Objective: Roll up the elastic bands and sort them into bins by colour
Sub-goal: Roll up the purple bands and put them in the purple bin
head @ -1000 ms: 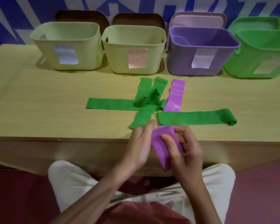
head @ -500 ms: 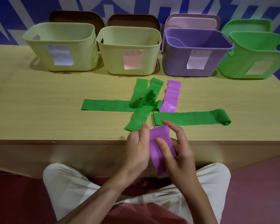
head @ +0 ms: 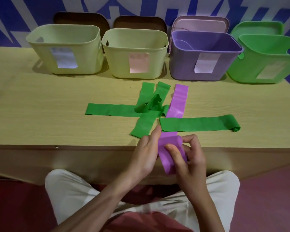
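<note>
Right now both my hands hold one purple band (head: 170,153) just over the near edge of the bench (head: 40,114), at about 6 o'clock from the pile of bands. My left hand (head: 146,154) curls around the band's left side, thumb up along its edge. My right hand (head: 189,156) pinches it from the right, thumb pressed on the front face and fingers wrapped behind, where the top of the band is folded over into the start of a roll. The loose tail hangs down toward my lap.

On the bench, a second purple band (head: 177,102) lies flat, running toward 12 o'clock, its near end tucked under a long green band (head: 197,124) that stretches toward 3 o'clock and curls up at its far tip. At 9 o'clock from the second purple band, several more green bands (head: 147,111) cross one another, one reaching out flat toward 9 o'clock and one bunched up in the middle.

Along the far side of the bench stand four bins, each with a paper label on its front: two pale yellow bins (head: 64,52) at 11 and 12 o'clock, a purple bin (head: 203,64) at 1 o'clock and a green bin (head: 266,64) at 2 o'clock. Lids (head: 201,24) lean against the wall behind them.
</note>
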{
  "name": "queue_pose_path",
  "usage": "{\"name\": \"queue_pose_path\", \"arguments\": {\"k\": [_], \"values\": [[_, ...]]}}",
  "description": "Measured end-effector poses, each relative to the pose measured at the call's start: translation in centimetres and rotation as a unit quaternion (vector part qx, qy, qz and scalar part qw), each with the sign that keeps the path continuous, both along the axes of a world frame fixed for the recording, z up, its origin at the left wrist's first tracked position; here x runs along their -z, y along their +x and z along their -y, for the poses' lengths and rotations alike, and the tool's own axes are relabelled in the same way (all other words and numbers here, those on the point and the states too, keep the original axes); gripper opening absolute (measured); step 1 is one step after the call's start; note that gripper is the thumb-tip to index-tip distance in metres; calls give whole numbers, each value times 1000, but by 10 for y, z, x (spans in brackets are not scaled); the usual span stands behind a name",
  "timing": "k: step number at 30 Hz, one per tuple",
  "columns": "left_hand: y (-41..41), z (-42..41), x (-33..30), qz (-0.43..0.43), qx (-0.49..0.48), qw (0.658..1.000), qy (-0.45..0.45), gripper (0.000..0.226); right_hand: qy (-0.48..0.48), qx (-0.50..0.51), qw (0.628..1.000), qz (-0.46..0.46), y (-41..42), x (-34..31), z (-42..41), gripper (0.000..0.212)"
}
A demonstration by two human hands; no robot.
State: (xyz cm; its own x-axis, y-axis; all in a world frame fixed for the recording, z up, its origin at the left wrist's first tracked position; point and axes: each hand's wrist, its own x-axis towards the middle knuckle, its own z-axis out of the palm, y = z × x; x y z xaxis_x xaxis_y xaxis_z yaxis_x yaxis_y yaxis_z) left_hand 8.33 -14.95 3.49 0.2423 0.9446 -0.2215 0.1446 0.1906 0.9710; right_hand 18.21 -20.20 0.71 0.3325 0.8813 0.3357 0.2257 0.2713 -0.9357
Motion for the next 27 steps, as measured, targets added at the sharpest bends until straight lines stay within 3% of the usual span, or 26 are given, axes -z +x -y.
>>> {"name": "queue_pose_path", "arguments": {"k": [3, 6, 10, 14, 17, 21, 25, 27], "values": [[1, 5, 9, -16, 16, 997, 75, 81, -6, 35, 999, 6, 0, 4, 0, 27], [3, 13, 13, -25, 7, 987, 161, 60, 0, 53, 999, -7, -2, 6, 0, 29], [7, 14, 17, -17, -18, 984, 176, 50, -1, 37, 999, -26, -5, 4, 0, 28], [6, 10, 14, -11, -51, 989, 139, 52, -22, -36, 998, -37, -1, 5, 3, 23], [4, 2, 6, 1, -77, 996, 52, 52, -29, -31, 999, -11, 3, 4, 7, 21], [-1, 2, -3, 31, -32, 998, -39, 46, -13, -35, 999, -31, 3, -1, 9, 26], [-6, 4, -5, 73, 10, 993, -89, 41, 2, -51, 998, 46, 2, -5, 11, 47], [-8, 4, -4, 79, 25, 992, -98, 39, 3, -45, 997, 65, 2, -4, 12, 45]]}}
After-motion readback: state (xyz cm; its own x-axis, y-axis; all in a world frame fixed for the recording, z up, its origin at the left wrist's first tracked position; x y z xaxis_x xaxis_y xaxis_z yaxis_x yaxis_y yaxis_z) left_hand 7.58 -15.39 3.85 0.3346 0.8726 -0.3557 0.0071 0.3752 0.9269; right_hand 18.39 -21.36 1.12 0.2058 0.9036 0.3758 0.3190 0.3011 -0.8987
